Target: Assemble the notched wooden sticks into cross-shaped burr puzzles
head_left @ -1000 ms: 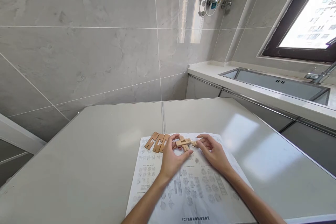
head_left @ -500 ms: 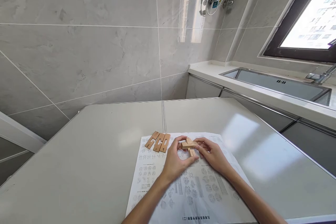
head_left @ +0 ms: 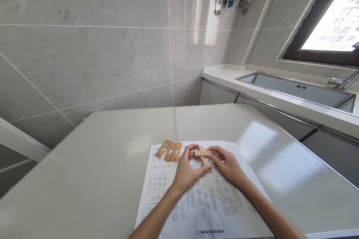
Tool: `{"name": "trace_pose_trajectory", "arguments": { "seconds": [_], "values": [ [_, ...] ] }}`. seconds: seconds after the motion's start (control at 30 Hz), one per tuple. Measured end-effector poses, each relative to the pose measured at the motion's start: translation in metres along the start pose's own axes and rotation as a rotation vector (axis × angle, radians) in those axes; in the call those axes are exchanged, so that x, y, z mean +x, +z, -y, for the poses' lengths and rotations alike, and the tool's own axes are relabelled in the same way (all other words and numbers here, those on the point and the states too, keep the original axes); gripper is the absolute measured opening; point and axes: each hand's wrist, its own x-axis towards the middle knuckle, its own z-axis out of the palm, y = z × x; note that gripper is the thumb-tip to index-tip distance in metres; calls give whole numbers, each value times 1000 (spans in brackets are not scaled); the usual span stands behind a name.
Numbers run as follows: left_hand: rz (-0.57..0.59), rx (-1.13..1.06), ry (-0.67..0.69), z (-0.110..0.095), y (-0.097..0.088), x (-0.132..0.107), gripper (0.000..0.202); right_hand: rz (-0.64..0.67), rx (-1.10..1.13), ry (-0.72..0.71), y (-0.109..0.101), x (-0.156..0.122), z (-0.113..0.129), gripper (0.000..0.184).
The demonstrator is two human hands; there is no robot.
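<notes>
Several wooden pieces fitted crosswise, an interlocking wooden puzzle [head_left: 201, 153], are held just over the printed sheet [head_left: 157, 209]. My left hand [head_left: 189, 166] curves round it from the left, its thumb at the near piece and fingers at the far side. From the right, my right hand [head_left: 226, 160] pinches the end of the crossing piece. To the left, three flat wooden pieces [head_left: 169, 151] with cut-out slots and small dark marks lie side by side on the sheet's upper left corner. My fingers hide part of the puzzle.
The sheet, printed with small line drawings, lies on a pale table [head_left: 84, 179] with a seam running away from me. Behind stands a grey tiled wall [head_left: 112, 63]. At right are a counter with a sink [head_left: 294, 87], a tap [head_left: 343, 81] and a window.
Both hands stay almost in place round the puzzle. The view has shifted very slightly; the puzzle's pieces look nearly the same, and the flat pieces lie as before.
</notes>
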Motion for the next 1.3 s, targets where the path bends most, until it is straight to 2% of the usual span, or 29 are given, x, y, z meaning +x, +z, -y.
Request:
{"name": "trace_pose_trajectory", "arguments": {
  "seconds": [0.17, 0.27, 0.43, 0.63, 0.8, 0.93, 1.1, 1.3],
  "values": [
    [-21, -6, 23, -1, 1, 2, 65, -16, 35, 5, 0, 1, -4, 44],
    [-60, -25, 18, -3, 1, 3, 63, -107, 50, 26, -2, 2, -9, 43],
    [-120, -13, 27, 0, 0, 6, 61, -231, -129, 11, -3, 5, -15, 40],
    [-159, 15, 12, 8, -1, 7, 61, -153, -314, -104, 1, 4, -24, 36],
    [-163, 76, 26, 3, -2, 6, 61, -41, -291, -106, -2, 3, -18, 33],
    [-160, 193, 92, -2, -4, 3, 60, 9, -236, -47, -3, 1, -8, 39],
    [-129, 318, 179, -1, -5, 1, 61, -44, -164, -38, -2, -2, -2, 39],
    [6, 376, 262, 0, -5, -2, 63, -84, -133, -57, -1, -3, -4, 36]
  ]
}}
